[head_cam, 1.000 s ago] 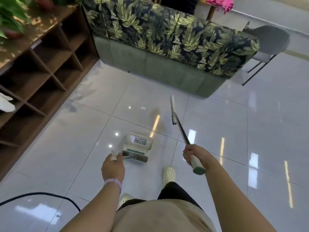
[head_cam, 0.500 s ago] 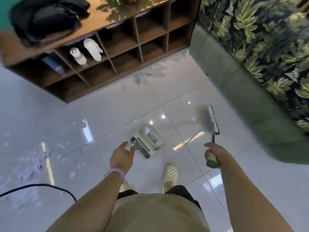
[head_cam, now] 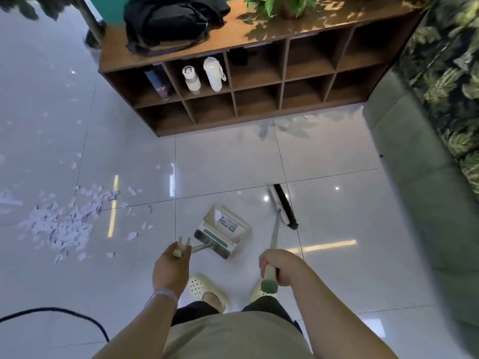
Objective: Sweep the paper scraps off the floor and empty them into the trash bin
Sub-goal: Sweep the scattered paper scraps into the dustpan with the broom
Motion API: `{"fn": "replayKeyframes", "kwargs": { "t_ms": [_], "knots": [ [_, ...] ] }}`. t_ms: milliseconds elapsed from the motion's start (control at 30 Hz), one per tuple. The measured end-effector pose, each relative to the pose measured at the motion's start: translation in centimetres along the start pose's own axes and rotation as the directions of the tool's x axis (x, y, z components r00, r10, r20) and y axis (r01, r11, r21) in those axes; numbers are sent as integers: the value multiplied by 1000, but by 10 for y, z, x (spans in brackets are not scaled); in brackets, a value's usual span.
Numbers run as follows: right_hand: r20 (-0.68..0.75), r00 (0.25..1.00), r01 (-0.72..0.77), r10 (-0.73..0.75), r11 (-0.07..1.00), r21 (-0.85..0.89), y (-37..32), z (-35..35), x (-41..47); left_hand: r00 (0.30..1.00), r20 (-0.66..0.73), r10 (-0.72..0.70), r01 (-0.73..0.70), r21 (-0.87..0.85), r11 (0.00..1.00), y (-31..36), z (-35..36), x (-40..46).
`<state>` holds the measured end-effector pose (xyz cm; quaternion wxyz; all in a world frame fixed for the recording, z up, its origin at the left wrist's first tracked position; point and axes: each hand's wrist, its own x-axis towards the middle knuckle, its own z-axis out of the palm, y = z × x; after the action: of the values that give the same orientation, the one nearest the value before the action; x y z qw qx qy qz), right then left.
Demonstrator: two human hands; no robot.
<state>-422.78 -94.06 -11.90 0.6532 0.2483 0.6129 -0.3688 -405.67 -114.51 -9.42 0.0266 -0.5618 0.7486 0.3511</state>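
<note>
Left hand (head_cam: 169, 268) fingers curled round dustpan (head_cam: 223, 230) handle, right hand (head_cam: 281, 266) fisted on broom (head_cam: 281, 207) handle, both tools near the feet; scraps (head_cam: 64, 221) scattered on floor (head_cam: 337, 229) at left.

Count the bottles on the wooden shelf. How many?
3. Two white bottles, a shorter one and a taller one, stand together in one top-row cubby. A dark bottle leans in the cubby to their left. The shadowed cubbies may hide more.
</note>
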Motion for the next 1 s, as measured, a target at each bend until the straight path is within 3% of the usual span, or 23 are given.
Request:
{"fn": "replayKeyframes", "kwargs": {
  "t_ms": [133, 267, 400, 700, 900, 1000],
  "knots": [
    [171, 984, 37, -46, 998, 58, -47, 19, -14, 998, -51, -34, 34, -3, 999, -3, -5, 5],
    [226, 958, 127, -175, 969, 210, -66, -4, -14, 993, -95, -74, 70, -45, 997, -9, -15, 10],
    [272, 947, 41, -168, 907, 420, -55, -4, -15, 988, -115, -101, 89, -106, 990, -16, -23, 17],
    [58, 986, 93, -155, 812, 576, -67, 17, -40, 987, -90, -135, 119, -167, 979, -37, -36, 37],
    [-143, 986, 123, -82, 945, 304, -48, 63, -33, 969, -114, -218, 189, -223, 956, -65, -54, 59],
    [-165, 986, 86, -35, 947, 309, -35, 96, -20, 970, -104, -221, 194, -224, 955, -80, -69, 76]
  ]
}}
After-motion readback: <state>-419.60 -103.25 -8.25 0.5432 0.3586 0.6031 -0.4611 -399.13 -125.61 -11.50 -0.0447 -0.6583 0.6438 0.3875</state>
